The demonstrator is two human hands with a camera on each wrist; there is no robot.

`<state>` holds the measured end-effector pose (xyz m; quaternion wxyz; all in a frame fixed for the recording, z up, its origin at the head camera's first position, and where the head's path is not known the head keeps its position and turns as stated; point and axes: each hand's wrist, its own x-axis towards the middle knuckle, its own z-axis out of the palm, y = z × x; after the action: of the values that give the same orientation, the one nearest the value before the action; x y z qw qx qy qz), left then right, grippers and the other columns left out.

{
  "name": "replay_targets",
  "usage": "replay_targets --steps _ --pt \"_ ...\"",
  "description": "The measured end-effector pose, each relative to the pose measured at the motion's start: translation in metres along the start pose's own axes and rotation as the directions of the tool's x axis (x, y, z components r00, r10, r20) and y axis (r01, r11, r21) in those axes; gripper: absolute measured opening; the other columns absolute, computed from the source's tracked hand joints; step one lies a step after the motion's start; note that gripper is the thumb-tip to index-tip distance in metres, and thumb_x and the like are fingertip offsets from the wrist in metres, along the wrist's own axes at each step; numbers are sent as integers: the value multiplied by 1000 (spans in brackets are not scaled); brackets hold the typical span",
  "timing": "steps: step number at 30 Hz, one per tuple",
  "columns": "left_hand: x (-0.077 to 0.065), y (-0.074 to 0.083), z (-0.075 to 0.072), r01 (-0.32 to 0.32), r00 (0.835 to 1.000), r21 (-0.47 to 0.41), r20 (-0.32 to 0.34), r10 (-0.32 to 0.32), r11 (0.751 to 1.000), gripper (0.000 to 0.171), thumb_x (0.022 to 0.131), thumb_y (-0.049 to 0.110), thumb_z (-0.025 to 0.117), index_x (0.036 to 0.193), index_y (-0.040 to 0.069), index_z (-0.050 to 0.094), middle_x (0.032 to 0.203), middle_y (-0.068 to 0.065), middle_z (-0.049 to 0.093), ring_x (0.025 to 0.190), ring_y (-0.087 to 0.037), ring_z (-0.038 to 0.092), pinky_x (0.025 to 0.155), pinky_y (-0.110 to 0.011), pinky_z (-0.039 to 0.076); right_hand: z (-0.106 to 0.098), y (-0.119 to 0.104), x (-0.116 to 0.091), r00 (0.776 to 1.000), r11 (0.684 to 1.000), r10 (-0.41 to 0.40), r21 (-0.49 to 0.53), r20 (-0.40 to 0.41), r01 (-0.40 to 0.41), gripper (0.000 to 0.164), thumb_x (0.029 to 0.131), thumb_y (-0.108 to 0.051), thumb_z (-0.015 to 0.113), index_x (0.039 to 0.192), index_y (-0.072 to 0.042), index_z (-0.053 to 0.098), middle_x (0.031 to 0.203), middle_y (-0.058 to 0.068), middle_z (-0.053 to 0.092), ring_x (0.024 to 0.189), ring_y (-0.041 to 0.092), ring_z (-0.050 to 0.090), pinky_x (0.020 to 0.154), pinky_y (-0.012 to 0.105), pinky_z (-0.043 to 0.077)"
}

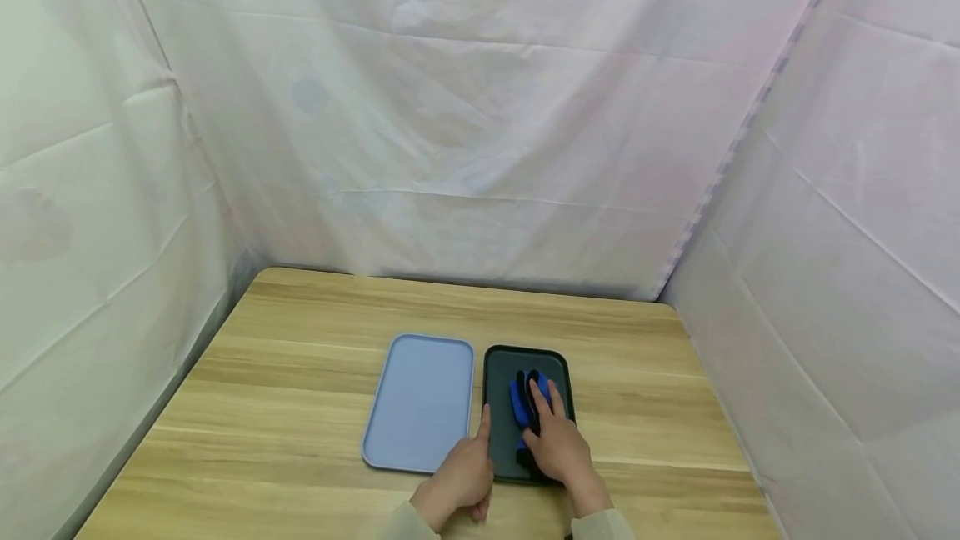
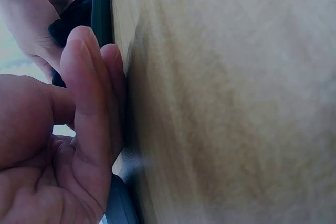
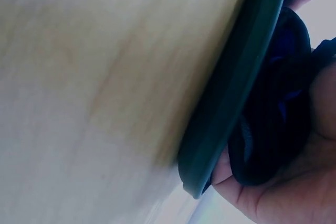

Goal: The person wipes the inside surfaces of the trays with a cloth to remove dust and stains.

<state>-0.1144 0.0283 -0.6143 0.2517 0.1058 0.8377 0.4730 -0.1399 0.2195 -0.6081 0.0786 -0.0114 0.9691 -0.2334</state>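
Note:
A blue-and-black fabric piece, which looks like a glove [image 1: 520, 408], lies on the dark green tray [image 1: 501, 365]. Over it sits my right hand [image 1: 558, 444], gripping it with fingers spread across its top and the thumb on its left side. Black-edged folds of the glove [image 3: 273, 124] show against the palm in the right wrist view. My left hand [image 1: 465, 473] is at the green tray's near left side, index finger straight along the rim. In the left wrist view, the left fingers [image 2: 86, 93] are extended low over the table, holding nothing. The palm hides part of the glove.
A light blue tray [image 1: 423, 398] lies flat just left of the green one, a narrow gap between them. Both rest on a wood-grain table [image 1: 300, 373]. Pale hanging sheets [image 1: 465, 123] enclose the table at the back and both sides.

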Motion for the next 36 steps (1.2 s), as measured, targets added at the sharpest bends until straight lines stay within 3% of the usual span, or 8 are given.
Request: replay_targets --steps 4,7,21,31,36 --pt "-1 0 0 -1 1000 -7 -1 1 1000 82 100 -4 48 167 7 1 45 -4 61 30 -13 54 33 -33 48 -1 -1 -1 1000 1000 12 19 4 -12 80 96 -22 69 165 -21 28 172 20 18 56 19 51 48 33 40" --pt "-1 1 0 6 1000 -15 -6 -6 1000 85 100 -5 48 167 8 -3 45 -4 61 30 -14 54 34 -35 49 -2 -1 0 1000 999 17 34 12 -18 80 96 -22 68 165 -21 29 172 21 18 51 17 47 47 32 38" --pt "-2 4 -2 13 1000 -16 -1 -13 1000 88 99 -6 50 166 4 -7 46 -4 61 31 -13 55 35 -33 49 -13 0 12 996 997 42 55 80 -47 78 95 -22 66 165 -21 30 172 21 20 53 19 50 47 34 38" --pt "-1 1 -2 12 1000 -15 0 -12 1000 88 98 -5 51 166 4 -6 45 -3 61 30 -12 54 34 -33 49 -15 -3 23 995 997 76 22 69 -78 76 96 -24 66 164 -22 32 171 21 21 67 24 59 53 36 40" --pt "-1 3 -2 12 1000 -19 6 -12 1000 87 99 -5 49 166 4 -6 45 -2 60 30 -12 54 33 -32 48 -16 -5 27 995 996 82 27 64 -84 75 98 -24 64 165 -22 30 172 20 19 55 23 53 50 36 38"
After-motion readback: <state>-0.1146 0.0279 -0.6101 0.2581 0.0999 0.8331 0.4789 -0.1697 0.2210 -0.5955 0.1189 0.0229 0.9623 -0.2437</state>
